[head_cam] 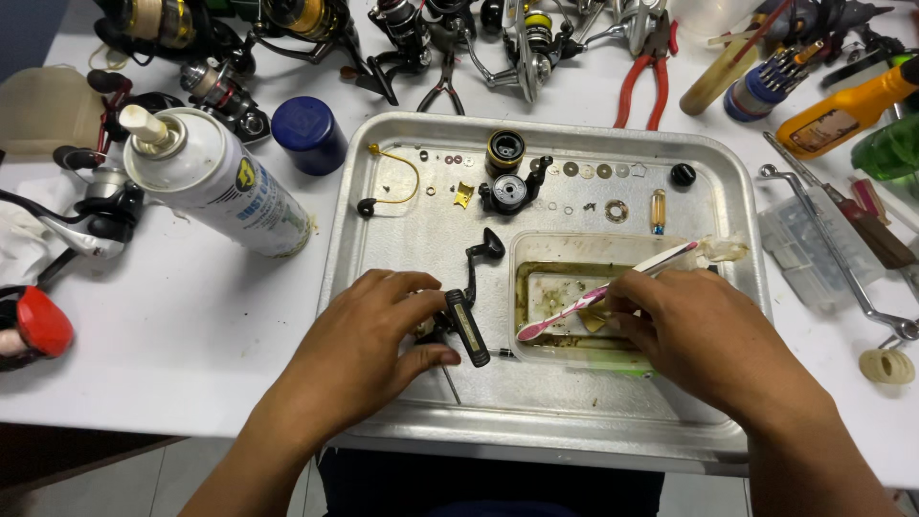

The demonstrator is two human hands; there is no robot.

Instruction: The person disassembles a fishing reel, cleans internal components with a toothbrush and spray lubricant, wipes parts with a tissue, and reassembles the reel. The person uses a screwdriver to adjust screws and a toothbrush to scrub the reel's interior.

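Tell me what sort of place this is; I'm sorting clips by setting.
Probably a fishing-reel repair bench: reels crowd the table's far edge, small parts lie on a metal tray, and pliers and a spray can sit nearby.

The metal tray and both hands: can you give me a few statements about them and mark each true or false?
1. The left hand grips a black reel part on the metal tray. True.
2. The right hand holds red pliers. False: it holds a toothbrush; the red pliers lie on the table beyond the tray.
3. The brush head dips into a clear tub of murky liquid. True.
4. The white spray can stands inside the tray. False: it lies on the table, left of the tray.
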